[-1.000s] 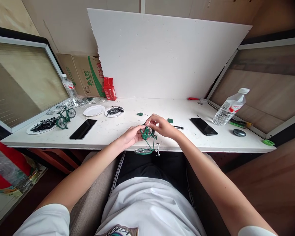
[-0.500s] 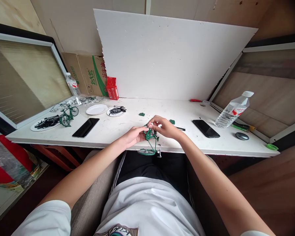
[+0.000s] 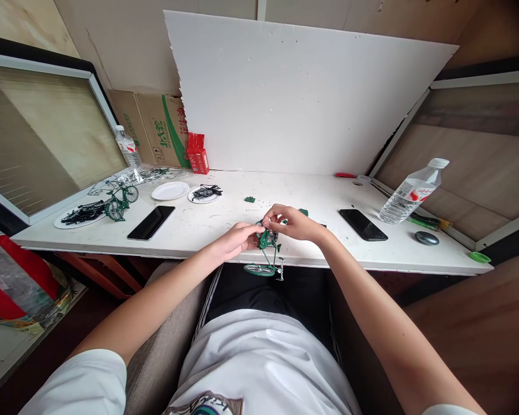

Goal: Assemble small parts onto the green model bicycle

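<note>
Green toy bicycle [image 3: 264, 253]: small model, held at the near edge of the white table [image 3: 285, 199], one wheel hanging just below the edge over the lap. Left hand [image 3: 234, 238]: fingers closed on the upper part of the bicycle from the left side. Right hand [image 3: 293, 222]: fingertips pinched on the top of the same bicycle from the right, both hands touching it and close together. Second green bicycle [image 3: 120, 202]: standing upright at the far left of the table, beside a plate of black parts [image 3: 80, 215]. Black phone [image 3: 151, 222]: flat, left of the hands. Empty white plate [image 3: 170, 191] and plate with dark pieces [image 3: 204, 193]: side by side behind it. Second black phone [image 3: 363, 225]: flat, right of the hands. Water bottle [image 3: 410, 191]: tilted against the right-hand frame. Red box [image 3: 198, 154]: upright at the back, against the white board [image 3: 303, 98].
</note>
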A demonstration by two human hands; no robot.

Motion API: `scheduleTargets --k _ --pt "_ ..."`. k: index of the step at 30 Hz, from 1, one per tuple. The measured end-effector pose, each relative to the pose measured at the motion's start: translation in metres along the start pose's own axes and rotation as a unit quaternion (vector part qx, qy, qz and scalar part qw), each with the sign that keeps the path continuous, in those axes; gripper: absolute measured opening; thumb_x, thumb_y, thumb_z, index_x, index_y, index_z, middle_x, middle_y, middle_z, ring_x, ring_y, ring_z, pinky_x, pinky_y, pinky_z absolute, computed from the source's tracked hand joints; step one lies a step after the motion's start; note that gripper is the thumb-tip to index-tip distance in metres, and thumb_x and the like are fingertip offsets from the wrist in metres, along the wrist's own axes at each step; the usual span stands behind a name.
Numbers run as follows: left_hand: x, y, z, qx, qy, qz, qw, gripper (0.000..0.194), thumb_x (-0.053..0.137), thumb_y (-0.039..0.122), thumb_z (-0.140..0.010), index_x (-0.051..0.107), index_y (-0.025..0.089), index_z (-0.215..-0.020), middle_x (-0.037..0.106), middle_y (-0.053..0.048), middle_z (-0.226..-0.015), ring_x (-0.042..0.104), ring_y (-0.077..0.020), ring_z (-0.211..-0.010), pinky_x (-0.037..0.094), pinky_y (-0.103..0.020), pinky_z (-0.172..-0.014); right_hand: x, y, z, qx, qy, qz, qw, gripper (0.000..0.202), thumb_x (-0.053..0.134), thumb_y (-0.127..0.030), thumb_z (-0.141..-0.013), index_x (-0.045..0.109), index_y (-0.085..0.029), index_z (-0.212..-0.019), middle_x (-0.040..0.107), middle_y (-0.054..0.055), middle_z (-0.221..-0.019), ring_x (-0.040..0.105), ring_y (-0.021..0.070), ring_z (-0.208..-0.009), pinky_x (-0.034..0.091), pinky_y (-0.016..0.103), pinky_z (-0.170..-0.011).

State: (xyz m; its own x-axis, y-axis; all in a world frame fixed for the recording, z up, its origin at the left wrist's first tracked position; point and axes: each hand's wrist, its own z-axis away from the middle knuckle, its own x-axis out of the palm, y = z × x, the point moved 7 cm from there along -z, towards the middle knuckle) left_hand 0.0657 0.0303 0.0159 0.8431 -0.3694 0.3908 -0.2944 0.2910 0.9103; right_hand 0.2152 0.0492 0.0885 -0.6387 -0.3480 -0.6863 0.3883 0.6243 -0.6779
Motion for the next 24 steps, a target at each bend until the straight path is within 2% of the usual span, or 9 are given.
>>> scheduleTargets --k 7,11,16,20,24 --pt "0.000 0.001 -0.001 -0.001 -0.010 0.030 0.999 0.012 0.081 0.019 -0.087 0.075 0.011 -0.094 0.078 -0.011 -0.096 0.074 -0.0209 -0.089 0.063 -0.037 -0.090 0.002 0.006 -0.003 0.010 0.013 -0.014 1.000 0.032 0.066 -0.052 -0.103 0.077 -0.022 -0.109 0.078 0.008 -0.107 0.068 0.0203 -0.090 0.055 0.033 -0.082" --pt "-0.001 -0.004 -0.004 -0.023 -0.009 0.053 0.998 0.011 0.075 0.015 -0.089 0.076 0.010 -0.099 0.078 -0.014 -0.102 0.075 -0.0225 -0.092 0.065 -0.038 -0.087 0.002 0.011 -0.004 0.018 0.018 -0.017 1.000 0.033 0.067 -0.053 -0.102 0.078 -0.023 -0.106 0.079 0.007 -0.106 0.068 0.0207 -0.090 0.054 0.033 -0.081" --pt "-0.002 -0.008 -0.006 -0.044 -0.002 0.083 0.996 0.014 0.067 0.010 -0.093 0.076 0.008 -0.103 0.078 -0.014 -0.101 0.075 -0.0221 -0.088 0.067 -0.039 -0.085 0.003 0.011 -0.004 0.022 0.012 -0.019 1.000 0.035 0.066 -0.055 -0.102 0.079 -0.022 -0.107 0.079 0.008 -0.107 0.069 0.0215 -0.093 0.055 0.034 -0.081" --pt "-0.003 -0.007 -0.005 -0.046 -0.001 0.114 0.992 0.015 0.067 0.009 -0.093 0.076 0.009 -0.105 0.080 -0.014 -0.101 0.076 -0.0225 -0.088 0.067 -0.040 -0.088 -0.002 0.012 -0.003 0.030 0.035 -0.023 0.999 0.033 0.066 -0.054 -0.103 0.077 -0.023 -0.109 0.078 0.008 -0.109 0.069 0.0219 -0.096 0.056 0.035 -0.083" --pt "-0.008 -0.007 -0.007 -0.047 0.005 0.119 0.992 0.013 0.068 0.009 -0.094 0.077 0.009 -0.103 0.080 -0.015 -0.101 0.077 -0.0226 -0.087 0.067 -0.040 -0.088 -0.006 0.014 -0.002 0.019 0.056 -0.013 0.998 0.029 0.070 -0.050 -0.101 0.076 -0.022 -0.104 0.077 0.008 -0.109 0.070 0.0216 -0.096 0.056 0.036 -0.086"
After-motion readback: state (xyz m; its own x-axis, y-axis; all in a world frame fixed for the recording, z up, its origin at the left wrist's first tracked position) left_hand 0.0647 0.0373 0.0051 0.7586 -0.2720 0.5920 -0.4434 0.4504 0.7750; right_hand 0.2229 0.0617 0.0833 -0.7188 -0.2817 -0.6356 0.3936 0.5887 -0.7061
